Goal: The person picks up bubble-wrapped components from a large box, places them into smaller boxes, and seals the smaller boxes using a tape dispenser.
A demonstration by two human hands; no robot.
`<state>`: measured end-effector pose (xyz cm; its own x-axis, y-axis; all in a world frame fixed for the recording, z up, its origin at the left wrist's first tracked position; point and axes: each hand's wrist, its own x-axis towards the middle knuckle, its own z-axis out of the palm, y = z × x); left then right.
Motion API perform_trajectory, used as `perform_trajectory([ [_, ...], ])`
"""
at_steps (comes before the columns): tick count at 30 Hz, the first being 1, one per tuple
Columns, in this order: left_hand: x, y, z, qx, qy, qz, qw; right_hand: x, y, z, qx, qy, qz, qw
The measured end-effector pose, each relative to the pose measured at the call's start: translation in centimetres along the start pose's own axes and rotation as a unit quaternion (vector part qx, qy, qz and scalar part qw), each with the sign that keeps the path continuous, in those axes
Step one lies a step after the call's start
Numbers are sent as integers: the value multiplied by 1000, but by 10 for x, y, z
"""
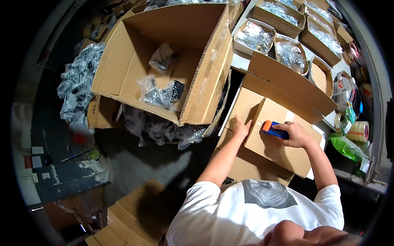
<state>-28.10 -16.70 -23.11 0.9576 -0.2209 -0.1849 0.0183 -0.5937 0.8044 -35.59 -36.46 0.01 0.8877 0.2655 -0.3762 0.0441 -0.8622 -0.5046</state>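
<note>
A closed cardboard carton (283, 131) lies on an opened, larger cardboard box (242, 104) in front of me. My right hand (294, 134) is closed around a small blue hand tool with an orange end (276, 129), held against the carton's top; its exact kind does not show. My left hand (242, 126) rests at the carton's left edge, fingers apart, thumb against its side. Behind the carton, a long cardboard flap (291, 84) stands raised.
To the left, a big open carton (205, 90) holds several bubble-wrapped items (158, 94). Bubble wrap (82, 78) bulges beside it. Trays of bagged parts (254, 37) line the far table. Tape rolls (358, 131) sit at the right; flattened cardboard (127, 213) is on the floor.
</note>
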Motion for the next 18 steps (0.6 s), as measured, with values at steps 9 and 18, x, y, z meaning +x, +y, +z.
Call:
perform_trajectory([
  [9,-17,54,-24,-101,-64,10,993,-16,18,4,16,-1,-6,1000],
  [18,69,83,-1,-223,-146,124,956,-140,68,7,-51,127,70,988],
])
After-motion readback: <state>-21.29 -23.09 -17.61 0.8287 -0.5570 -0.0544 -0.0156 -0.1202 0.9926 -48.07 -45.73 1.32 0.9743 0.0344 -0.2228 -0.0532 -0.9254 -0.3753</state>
